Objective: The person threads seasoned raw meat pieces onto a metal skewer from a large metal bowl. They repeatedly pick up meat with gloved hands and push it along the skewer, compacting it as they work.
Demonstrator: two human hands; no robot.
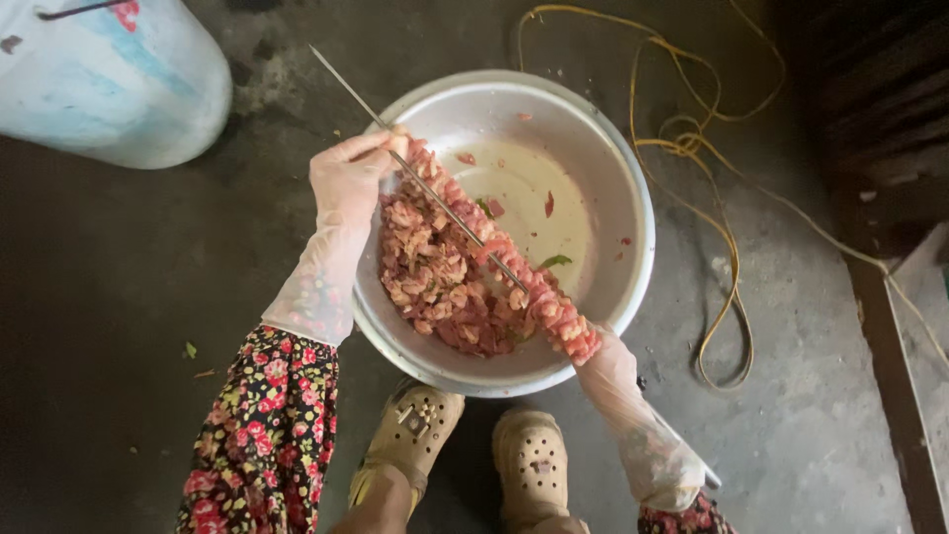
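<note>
A long metal skewer (pixel 348 83) runs slantwise over a big metal bowl (pixel 627 188), threaded with a row of raw meat pieces (pixel 524 282). My left hand (pixel 348 180), in a clear plastic glove, pinches the meat at the upper end of the row. In a matching glove, my right hand (pixel 605 366) grips the skewer at the lower end, just below the last pieces. A heap of chopped raw meat (pixel 435 282) lies in the bowl's left half; pale liquid with a few scraps covers the right half.
The bowl stands on a dark concrete floor. A white and blue plastic container (pixel 114 79) is at the top left. A yellow cord (pixel 707 178) loops across the floor to the right. My two beige clogs (pixel 410 435) sit just below the bowl.
</note>
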